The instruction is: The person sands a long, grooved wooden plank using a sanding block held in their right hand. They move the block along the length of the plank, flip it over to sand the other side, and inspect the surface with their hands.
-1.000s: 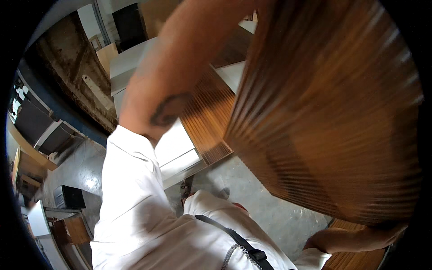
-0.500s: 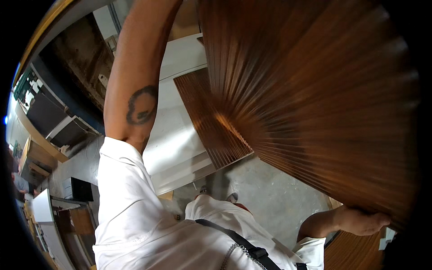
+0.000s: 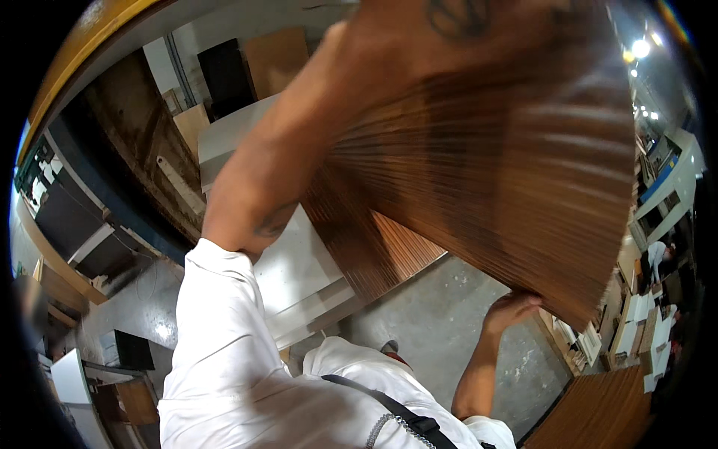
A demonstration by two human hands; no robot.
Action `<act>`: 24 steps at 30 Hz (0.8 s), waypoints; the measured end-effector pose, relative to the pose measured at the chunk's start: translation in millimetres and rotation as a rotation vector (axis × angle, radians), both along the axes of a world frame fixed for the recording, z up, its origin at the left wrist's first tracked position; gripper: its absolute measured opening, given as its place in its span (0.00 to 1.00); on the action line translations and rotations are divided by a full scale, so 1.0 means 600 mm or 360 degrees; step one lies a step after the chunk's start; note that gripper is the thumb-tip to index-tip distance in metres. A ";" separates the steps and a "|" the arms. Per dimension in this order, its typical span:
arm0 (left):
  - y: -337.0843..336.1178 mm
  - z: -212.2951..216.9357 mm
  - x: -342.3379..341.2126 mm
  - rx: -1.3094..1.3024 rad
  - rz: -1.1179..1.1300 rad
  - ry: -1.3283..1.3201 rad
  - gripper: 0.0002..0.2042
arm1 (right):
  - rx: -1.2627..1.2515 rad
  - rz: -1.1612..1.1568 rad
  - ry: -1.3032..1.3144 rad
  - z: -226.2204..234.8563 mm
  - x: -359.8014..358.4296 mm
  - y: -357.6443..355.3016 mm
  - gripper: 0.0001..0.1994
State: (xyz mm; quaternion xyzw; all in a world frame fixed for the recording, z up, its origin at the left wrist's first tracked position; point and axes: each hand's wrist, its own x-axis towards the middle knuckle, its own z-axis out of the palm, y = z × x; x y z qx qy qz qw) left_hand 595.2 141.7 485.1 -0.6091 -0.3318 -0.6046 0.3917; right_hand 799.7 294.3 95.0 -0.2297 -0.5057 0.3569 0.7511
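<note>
A large brown ribbed wood panel (image 3: 516, 194) is raised in front of me, tilted and slightly smeared by motion. My right hand (image 3: 514, 310) grips its lower edge near the right corner, its fingers partly behind the panel. My left arm reaches up and across the panel's top; the left hand lies past the upper edge of the picture, so its grip is hidden. Below the raised panel, another ribbed brown panel (image 3: 351, 251) lies on a white-topped table (image 3: 299, 262), partly covered by it.
Another ribbed brown panel (image 3: 591, 408) is at the lower right. Stacked boards (image 3: 636, 329) stand along the right, with a person (image 3: 657, 260) beyond. A black box (image 3: 127, 350) sits at the left. Boards (image 3: 277, 60) lean at the back. Grey concrete floor (image 3: 441, 314) shows beneath me.
The raised panel has swung, its right edge coming into view. My left arm has moved from upright to bent across the panel's top. My right hand has shifted left and up with the lower edge.
</note>
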 end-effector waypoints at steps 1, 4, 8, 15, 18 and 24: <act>0.011 -0.010 -0.006 -0.0164 -0.0003 0.0162 0.21 | -0.0126 0.0179 -0.0101 -0.028 -0.007 -0.012 0.35; 0.041 -0.065 -0.036 -0.0549 0.0021 0.0578 0.22 | -0.0358 0.0740 -0.0220 -0.091 -0.039 -0.061 0.28; 0.128 -0.196 -0.053 -0.0510 -0.0002 0.0873 0.36 | -0.0710 0.1069 -0.0512 -0.290 -0.057 -0.081 0.27; 0.126 -0.306 -0.043 -0.0874 0.0050 0.0855 0.33 | -0.1141 0.1240 -0.0438 -0.314 -0.154 -0.124 0.28; 0.144 -0.368 -0.041 -0.0940 0.0022 0.0974 0.30 | -0.1268 0.1355 -0.0609 -0.355 -0.179 -0.106 0.30; 0.173 -0.540 -0.041 -0.1169 -0.0023 0.1041 0.28 | -0.1359 0.1800 -0.1636 -0.464 -0.189 -0.110 0.25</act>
